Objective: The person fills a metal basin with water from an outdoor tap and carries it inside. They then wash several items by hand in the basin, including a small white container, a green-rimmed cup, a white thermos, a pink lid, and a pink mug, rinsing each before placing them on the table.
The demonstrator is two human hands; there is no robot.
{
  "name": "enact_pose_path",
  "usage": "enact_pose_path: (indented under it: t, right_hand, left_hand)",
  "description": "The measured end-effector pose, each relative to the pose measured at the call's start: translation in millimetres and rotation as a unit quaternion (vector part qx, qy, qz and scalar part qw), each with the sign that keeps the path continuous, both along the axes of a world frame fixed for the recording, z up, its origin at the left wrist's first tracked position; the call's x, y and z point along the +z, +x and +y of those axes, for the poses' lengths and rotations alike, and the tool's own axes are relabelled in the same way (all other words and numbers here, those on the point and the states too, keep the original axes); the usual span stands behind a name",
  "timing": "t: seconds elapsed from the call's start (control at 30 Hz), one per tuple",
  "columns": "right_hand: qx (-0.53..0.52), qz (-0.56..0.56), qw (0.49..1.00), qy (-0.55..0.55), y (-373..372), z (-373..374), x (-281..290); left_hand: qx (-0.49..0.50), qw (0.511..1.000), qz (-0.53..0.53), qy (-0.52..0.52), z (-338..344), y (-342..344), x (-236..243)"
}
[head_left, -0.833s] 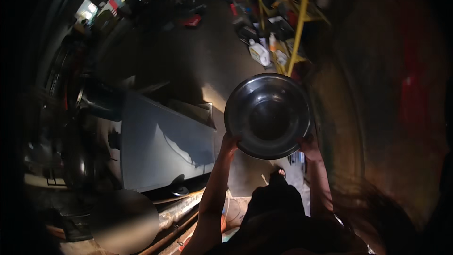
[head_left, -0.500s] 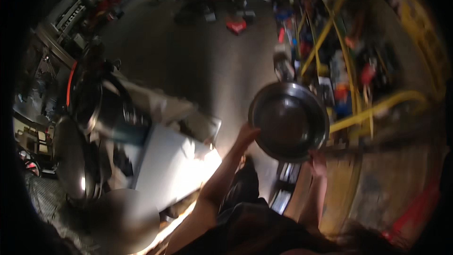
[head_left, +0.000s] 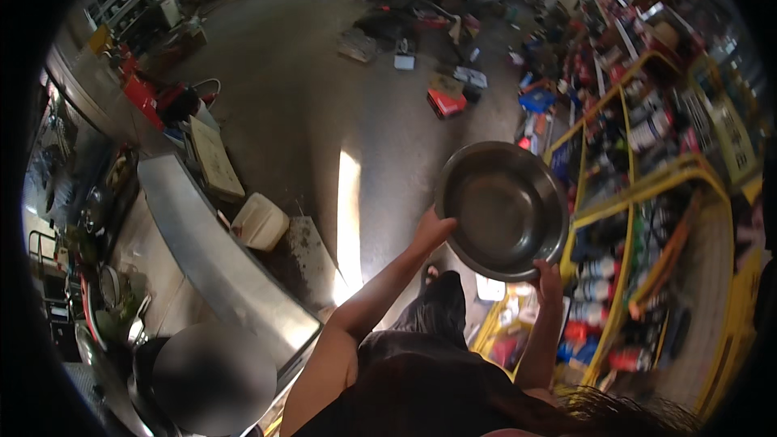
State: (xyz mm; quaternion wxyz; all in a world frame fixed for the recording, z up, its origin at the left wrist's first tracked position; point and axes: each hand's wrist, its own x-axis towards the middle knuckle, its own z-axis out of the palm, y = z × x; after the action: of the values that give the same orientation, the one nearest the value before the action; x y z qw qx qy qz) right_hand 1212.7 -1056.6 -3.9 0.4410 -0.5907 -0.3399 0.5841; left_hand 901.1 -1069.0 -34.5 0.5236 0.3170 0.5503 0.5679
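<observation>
A round metal basin (head_left: 494, 214) is held out in front of me, its inside facing up toward the camera and showing nothing in it. On its left rim my left hand (head_left: 438, 228) is closed, thumb over the edge. My right hand (head_left: 548, 279) grips the rim at the lower right, fingers partly hidden under the basin. Both forearms reach forward from the lower edge. The floor (head_left: 388, 125) lies beyond the basin.
Yellow-framed shelves (head_left: 625, 194) packed with bottles and goods run close along my right. To the left stand a long grey metal counter (head_left: 214, 255) and a pale plastic container (head_left: 261, 222). Ahead, a red box (head_left: 446, 103) and other items lie on the floor.
My view has swung and moved on along the aisle, and the picture is brighter. The basin stays in both hands in nearly the same place before me.
</observation>
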Motion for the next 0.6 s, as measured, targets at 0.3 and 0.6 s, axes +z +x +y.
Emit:
enact_pose_path:
  t: [0.3,0.6]
  right_hand:
    - [0.149,-0.046,0.987,-0.044,-200,291,33]
    - [0.19,-0.04,0.979,-0.053,-483,514,23]
  left_hand:
    - [0.084,0.99,0.072,-0.082,219,-189,29]
    - [0.103,0.978,0.162,-0.081,431,-462,16]
